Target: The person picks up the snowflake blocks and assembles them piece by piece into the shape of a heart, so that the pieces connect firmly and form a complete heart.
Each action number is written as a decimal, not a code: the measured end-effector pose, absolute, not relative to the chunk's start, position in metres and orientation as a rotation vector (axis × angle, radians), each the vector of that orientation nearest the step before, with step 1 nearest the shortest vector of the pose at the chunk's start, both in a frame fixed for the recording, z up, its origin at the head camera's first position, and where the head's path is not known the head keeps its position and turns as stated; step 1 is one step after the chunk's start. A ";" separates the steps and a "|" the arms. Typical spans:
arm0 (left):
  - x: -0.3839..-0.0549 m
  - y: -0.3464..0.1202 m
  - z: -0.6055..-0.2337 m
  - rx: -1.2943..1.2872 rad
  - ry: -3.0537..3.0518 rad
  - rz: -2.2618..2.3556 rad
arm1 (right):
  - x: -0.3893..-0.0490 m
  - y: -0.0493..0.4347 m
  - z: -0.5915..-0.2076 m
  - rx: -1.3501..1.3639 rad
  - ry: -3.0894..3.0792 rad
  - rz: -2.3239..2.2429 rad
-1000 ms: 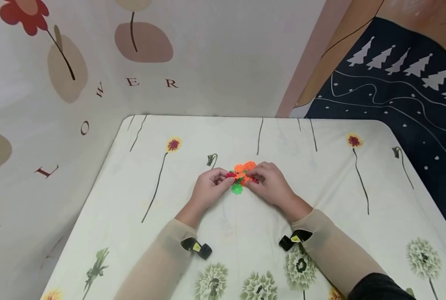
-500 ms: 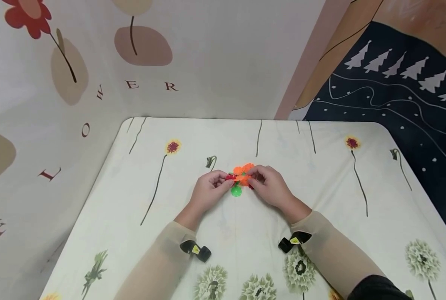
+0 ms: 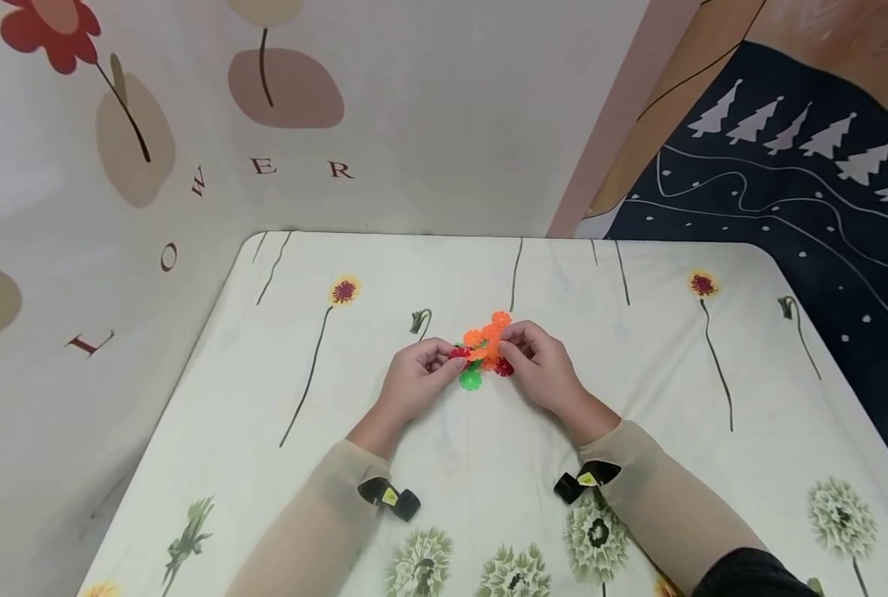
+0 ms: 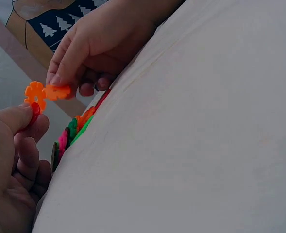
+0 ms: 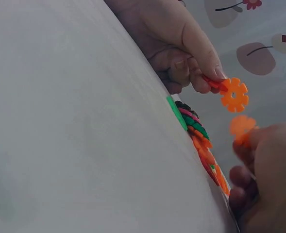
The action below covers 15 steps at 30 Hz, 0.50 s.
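At frame centre, joined red and orange pieces [image 4: 35, 106] are being pinched by the left hand [image 3: 417, 375], another orange piece [image 4: 58, 92] by the right hand [image 3: 541, 365]. Beneath, a coloured pile [image 5: 195, 125] is being supported by the table [image 3: 488, 489].

The person's right sleeve [image 3: 667, 489] is smooth, thin beige fabric. On it is a black wristband [image 3: 602, 473] with a boxy black block [image 3: 568, 488] and a small yellow mark [image 3: 587, 479]. At the right sleeve's elbow end is black fabric [image 3: 757, 572]. Left of the right sleeve, a beige left sleeve [image 3: 309, 506] bears a matching band [image 3: 374, 488]. Beyond the right sleeve's cuff, the right hand [image 3: 541, 365] is bare.
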State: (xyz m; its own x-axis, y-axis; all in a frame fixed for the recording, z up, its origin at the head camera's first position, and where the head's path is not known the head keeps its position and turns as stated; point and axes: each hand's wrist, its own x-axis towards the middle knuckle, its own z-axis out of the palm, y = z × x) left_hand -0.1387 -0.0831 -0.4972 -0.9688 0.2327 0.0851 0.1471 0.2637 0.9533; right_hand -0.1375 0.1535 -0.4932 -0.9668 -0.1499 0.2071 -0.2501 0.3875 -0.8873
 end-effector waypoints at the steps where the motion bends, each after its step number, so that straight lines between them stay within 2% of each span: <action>1: -0.139 -0.083 -0.497 0.365 2.437 1.832 | -0.137 0.153 -0.493 0.371 -2.503 1.678; 15: -0.140 -0.084 -0.497 0.351 2.420 1.864 | -0.136 0.153 -0.494 0.386 -2.370 1.798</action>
